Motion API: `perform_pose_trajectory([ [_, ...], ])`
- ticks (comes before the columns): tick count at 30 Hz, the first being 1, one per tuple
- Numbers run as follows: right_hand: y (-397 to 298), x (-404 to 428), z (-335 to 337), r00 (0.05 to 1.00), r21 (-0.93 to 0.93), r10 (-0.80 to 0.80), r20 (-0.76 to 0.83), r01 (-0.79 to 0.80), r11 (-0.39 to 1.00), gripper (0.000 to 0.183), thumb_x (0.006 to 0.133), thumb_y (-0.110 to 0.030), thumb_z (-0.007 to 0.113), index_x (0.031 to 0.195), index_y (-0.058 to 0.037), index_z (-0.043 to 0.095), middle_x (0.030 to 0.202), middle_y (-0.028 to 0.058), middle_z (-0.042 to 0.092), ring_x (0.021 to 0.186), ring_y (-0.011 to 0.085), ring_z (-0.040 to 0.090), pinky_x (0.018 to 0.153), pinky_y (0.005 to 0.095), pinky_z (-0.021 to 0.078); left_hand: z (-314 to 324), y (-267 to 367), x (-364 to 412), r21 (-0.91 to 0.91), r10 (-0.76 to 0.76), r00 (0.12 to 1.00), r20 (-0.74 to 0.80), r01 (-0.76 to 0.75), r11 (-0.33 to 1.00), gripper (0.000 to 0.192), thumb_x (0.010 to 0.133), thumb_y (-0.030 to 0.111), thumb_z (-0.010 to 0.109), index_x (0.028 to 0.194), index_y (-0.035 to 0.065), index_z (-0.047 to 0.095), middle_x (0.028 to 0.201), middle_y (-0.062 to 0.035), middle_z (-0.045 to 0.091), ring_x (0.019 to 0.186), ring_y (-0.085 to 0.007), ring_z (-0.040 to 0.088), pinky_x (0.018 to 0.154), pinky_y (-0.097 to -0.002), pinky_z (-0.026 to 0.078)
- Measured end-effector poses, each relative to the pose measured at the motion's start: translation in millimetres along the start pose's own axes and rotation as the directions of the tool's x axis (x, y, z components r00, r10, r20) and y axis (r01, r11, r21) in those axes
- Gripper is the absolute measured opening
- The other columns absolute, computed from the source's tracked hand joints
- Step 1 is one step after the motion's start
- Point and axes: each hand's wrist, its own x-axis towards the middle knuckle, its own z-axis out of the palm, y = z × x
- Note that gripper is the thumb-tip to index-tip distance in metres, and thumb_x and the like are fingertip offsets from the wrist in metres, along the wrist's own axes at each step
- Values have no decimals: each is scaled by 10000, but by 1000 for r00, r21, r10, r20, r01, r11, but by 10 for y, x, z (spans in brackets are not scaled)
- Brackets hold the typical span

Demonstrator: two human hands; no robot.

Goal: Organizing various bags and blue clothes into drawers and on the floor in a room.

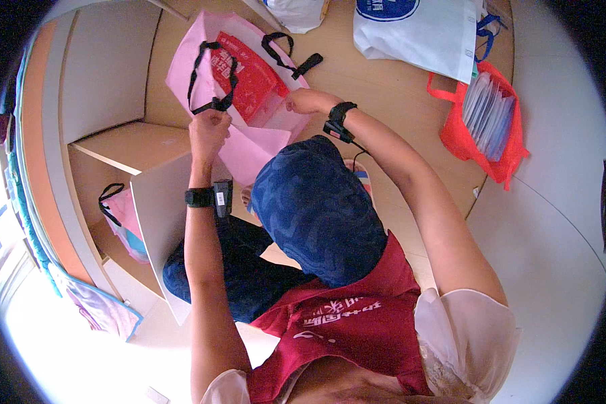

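A pink fabric bag [250, 146] with black strap handles [204, 65] lies with its mouth open on the wooden surface before me. At its near left rim, my left hand [209, 132] grips the edge, right beside the base of one handle. My right hand [308, 101] pinches the opposite rim. Between the two hands, a red packet [247, 81] bearing white writing sits inside the bag. Part of the packet is covered by the handle. My raised knee in dark blue trousers hides the bag's lower right side.
On my left stands a cabinet with its door [159, 227] swung out; another pink bag [126, 214] is inside. To the right, a red bag [452, 126] holds clear plastic sleeves [490, 118], near a white bag [414, 35]. Another white bag [298, 12] stands at the back.
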Motion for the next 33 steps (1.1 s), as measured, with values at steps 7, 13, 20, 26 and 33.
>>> perform_pose_trajectory([
  [7, 69, 198, 293, 946, 109, 32, -321, 3, 994, 317, 858, -190, 654, 1068, 47, 667, 1043, 271, 687, 1015, 422, 654, 866, 502, 504, 307, 6, -72, -91, 122, 990, 69, -116, 989, 256, 884, 207, 663, 761, -15, 697, 564, -72, 635, 497, -109, 589, 479, -287, 437],
  [13, 906, 1036, 589, 832, 374, 545, -105, -474, 797, 620, 924, -505, 551, 1298, -12, 596, 1289, 230, 635, 1148, 340, 643, 973, 487, 493, 605, 57, 141, -144, 166, 985, 50, -157, 977, 303, 875, 215, 658, 700, -31, 676, 533, -81, 626, 491, -131, 608, 497, -302, 450],
  [20, 1031, 1487, 888, 957, -224, -186, -221, 135, 965, 580, 905, -491, 653, 1242, -22, 603, 1053, 198, 699, 984, 385, 671, 832, 448, 533, 382, 13, 18, -270, 48, 999, -4, -48, 962, 267, 925, 224, 660, 781, 1, 688, 579, -46, 630, 455, -81, 539, 413, -249, 393],
  [26, 176, 1334, 495, 973, 560, 91, -210, 43, 827, 439, 934, -371, 667, 1249, -69, 625, 1093, 153, 709, 1107, 323, 637, 935, 420, 488, 108, -464, -184, -253, -142, 982, -127, 107, 961, 280, 895, 232, 667, 819, -33, 711, 591, -71, 655, 508, -114, 615, 488, -280, 475],
  [33, 272, 819, 204, 860, 217, 136, -493, -30, 976, 382, 902, -157, 564, 1270, -70, 613, 1102, 235, 684, 1030, 410, 648, 871, 466, 522, 209, -288, -185, -239, -109, 987, -115, 79, 968, 268, 888, 226, 681, 806, -28, 702, 591, -69, 646, 511, -109, 610, 486, -281, 468],
])
